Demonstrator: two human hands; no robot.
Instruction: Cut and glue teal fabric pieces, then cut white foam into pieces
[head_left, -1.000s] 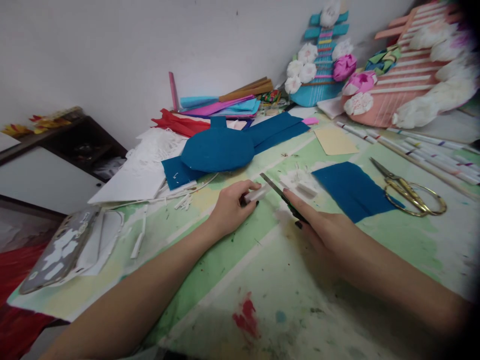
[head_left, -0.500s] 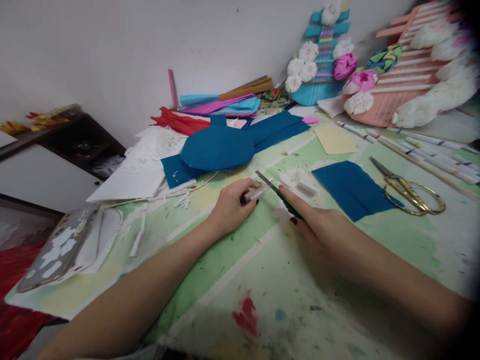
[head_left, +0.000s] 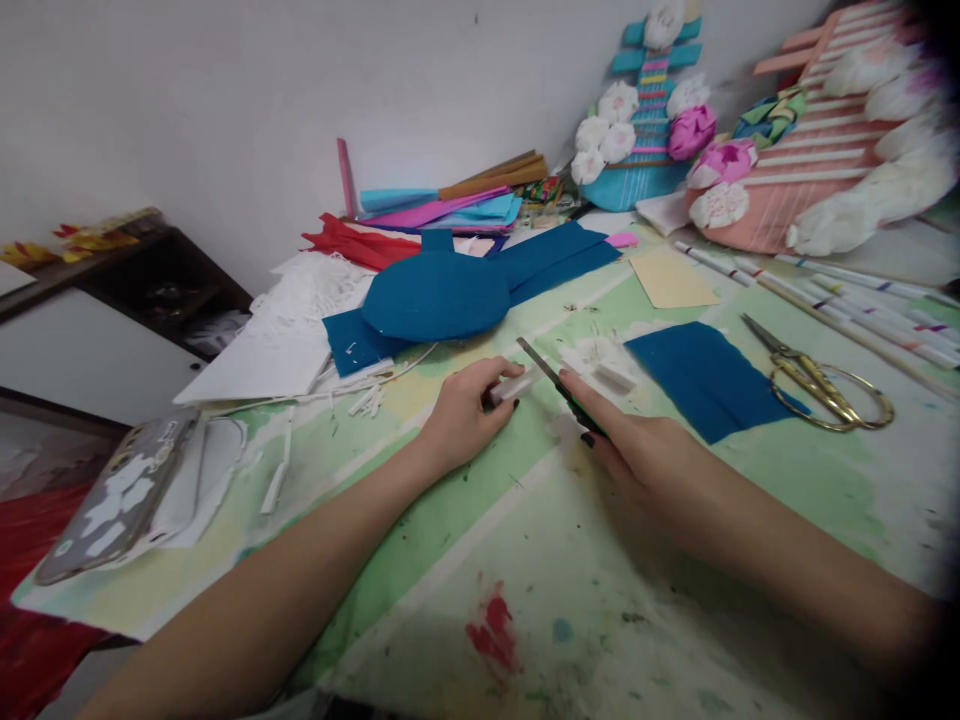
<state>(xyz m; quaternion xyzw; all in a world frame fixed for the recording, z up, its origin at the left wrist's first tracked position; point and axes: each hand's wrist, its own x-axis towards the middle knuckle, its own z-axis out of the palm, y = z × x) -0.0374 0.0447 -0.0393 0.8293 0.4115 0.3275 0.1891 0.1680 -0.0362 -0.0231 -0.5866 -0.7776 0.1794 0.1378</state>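
My left hand (head_left: 474, 405) rests on the table with its thumb and fingers closed around a small white stick (head_left: 511, 388), perhaps foam or chalk-like, which points to the right. In my right hand (head_left: 626, 435) is a utility knife (head_left: 559, 383), its dark blade slanting up and left by the stick's far end. Whether the blade touches the stick I cannot tell. Just beyond the knife, a short white block (head_left: 613, 377) lies among white crumbs. A piece of blue paper (head_left: 709, 380) lies right of my right hand.
Gold-handled scissors (head_left: 821, 380) overlap the blue paper's right corner. A blue oval shape (head_left: 439, 297) lies at the back. At left are a phone (head_left: 116, 500) and white sheets (head_left: 255, 355). Marker pens (head_left: 862, 310) lie at right, before a blue (head_left: 637, 185) and a pink (head_left: 802, 190) paper instrument.
The knife blade has shifted very slightly to the right, along with my right hand. My left hand keeps its grip on the white stick in the same place.
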